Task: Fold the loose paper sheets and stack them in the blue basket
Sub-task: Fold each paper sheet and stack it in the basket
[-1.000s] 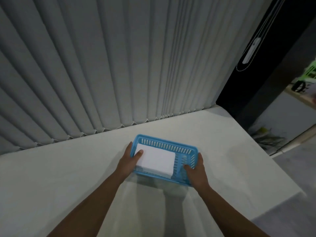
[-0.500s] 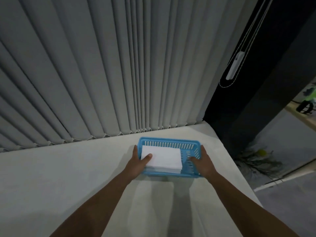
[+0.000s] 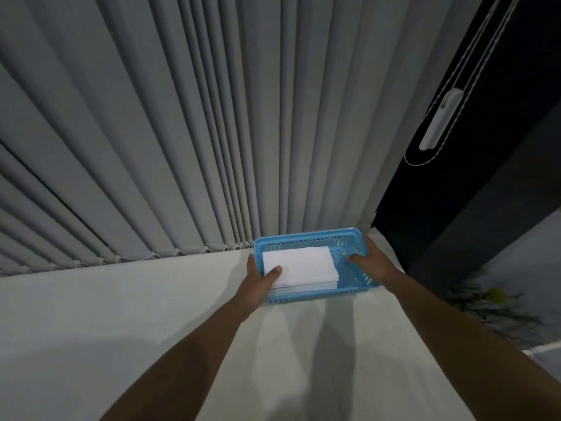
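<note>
A blue slotted basket (image 3: 306,238) is at the far right corner of the white table, close to the blinds. A stack of folded white paper sheets (image 3: 303,264) lies in its left part. My left hand (image 3: 258,281) grips the basket's left end, thumb over the rim and resting on the paper. My right hand (image 3: 372,261) grips the right end, thumb inside the basket and fingers outside the wall.
Grey vertical blinds (image 3: 182,132) hang just behind the basket. The white table (image 3: 121,329) ends at its right edge near my right forearm. Beyond that is a dark wall with a blind cord and white weight (image 3: 440,123), and a plant (image 3: 491,302) lower down.
Both hands have carried the basket away from me and to the right, up against the blinds at the table's corner. Their hold on its two ends is the same.
</note>
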The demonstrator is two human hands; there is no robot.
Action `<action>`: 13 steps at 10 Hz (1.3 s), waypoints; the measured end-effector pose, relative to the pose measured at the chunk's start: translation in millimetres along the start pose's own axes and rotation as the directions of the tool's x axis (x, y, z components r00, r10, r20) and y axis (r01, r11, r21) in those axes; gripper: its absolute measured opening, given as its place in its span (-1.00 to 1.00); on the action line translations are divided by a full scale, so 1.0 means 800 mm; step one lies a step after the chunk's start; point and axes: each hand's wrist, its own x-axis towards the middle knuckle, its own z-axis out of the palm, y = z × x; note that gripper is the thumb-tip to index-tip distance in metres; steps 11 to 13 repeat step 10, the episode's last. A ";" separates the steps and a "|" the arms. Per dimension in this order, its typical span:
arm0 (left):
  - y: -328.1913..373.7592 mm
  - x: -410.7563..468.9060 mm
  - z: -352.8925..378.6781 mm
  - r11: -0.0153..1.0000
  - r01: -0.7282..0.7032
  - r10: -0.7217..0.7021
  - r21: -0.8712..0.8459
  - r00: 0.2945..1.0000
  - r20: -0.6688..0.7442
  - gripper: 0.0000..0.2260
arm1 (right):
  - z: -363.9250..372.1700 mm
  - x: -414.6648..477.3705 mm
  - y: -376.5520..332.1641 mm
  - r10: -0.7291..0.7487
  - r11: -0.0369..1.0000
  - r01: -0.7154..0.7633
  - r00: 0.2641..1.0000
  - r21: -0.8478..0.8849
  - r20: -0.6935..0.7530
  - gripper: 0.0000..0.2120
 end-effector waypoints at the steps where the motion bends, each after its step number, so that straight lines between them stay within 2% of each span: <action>1: -0.003 0.012 0.010 1.000 0.021 -0.021 -0.017 1.000 -0.008 -0.22 | -0.002 0.016 0.012 0.009 1.000 -0.009 1.000 -0.002 0.012 -0.44; 4: -0.032 0.027 0.035 0.999 0.049 -0.049 -0.018 0.998 -0.043 -0.22 | 0.001 0.033 0.045 -0.004 1.000 0.004 1.000 -0.011 -0.014 -0.43; 7: -0.048 0.017 0.036 0.999 0.040 -0.040 0.008 0.999 -0.006 -0.24 | 0.008 0.012 0.054 -0.016 0.997 0.012 0.998 -0.075 -0.055 -0.63; 8: -0.045 0.013 0.033 0.988 0.000 0.002 0.155 1.000 -0.009 -0.25 | 0.014 0.002 0.054 -0.010 0.969 -0.029 0.987 -0.244 -0.158 -0.35; 9: -0.046 0.005 0.025 0.935 -0.039 0.075 0.352 0.993 -0.090 -0.32 | 0.022 -0.014 0.044 -0.053 0.917 -0.057 0.963 -0.394 -0.264 -0.31; 10: -0.050 -0.009 0.007 0.821 -0.031 0.137 0.570 0.980 -0.144 -0.37 | 0.038 -0.038 0.030 -0.149 0.847 -0.011 0.954 -0.531 -0.259 -0.34; 13: -0.050 -0.009 0.007 0.821 -0.031 0.137 0.570 0.980 -0.144 -0.37 | 0.038 -0.038 0.030 -0.149 0.847 -0.011 0.954 -0.531 -0.259 -0.34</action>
